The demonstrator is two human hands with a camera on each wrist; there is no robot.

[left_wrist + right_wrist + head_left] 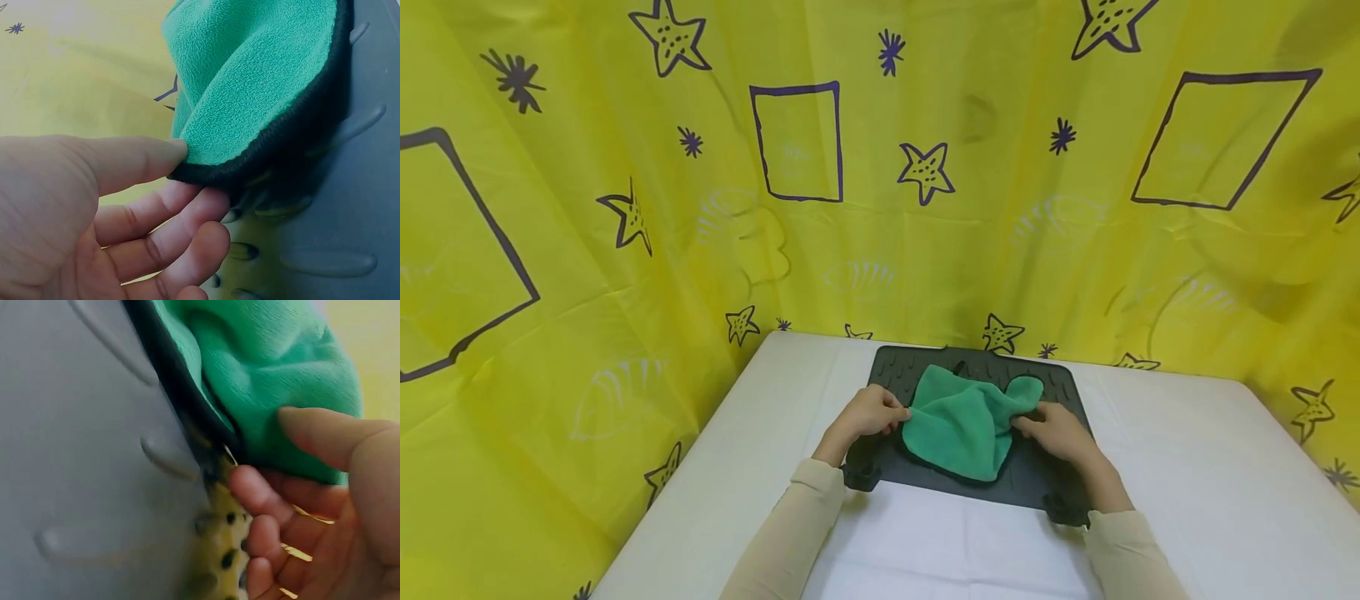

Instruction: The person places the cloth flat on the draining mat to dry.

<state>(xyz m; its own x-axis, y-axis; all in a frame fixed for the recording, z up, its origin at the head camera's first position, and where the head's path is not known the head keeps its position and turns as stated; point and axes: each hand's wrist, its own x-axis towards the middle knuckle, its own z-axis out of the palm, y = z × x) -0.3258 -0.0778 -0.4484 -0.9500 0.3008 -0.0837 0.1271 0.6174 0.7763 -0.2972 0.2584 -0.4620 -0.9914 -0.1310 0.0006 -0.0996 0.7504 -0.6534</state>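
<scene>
over dark mat (1030,471), l. fingers (137,215) & r. fingers (331,431) pinch green cloth (958,425) (blk-edged), opp. sides.

We stretch both arms forward, the left arm (778,546) slanting in from the lower left and the right arm (1131,550) from the lower right, sleeved to just short of the bare wrists (832,447). Our left hand (872,411) pinches, thumb (134,161) straight above loosely bent fingers (165,240). Apart from it, our right hand (1058,431) pinches too, thumb extended over curled fingers.
</scene>
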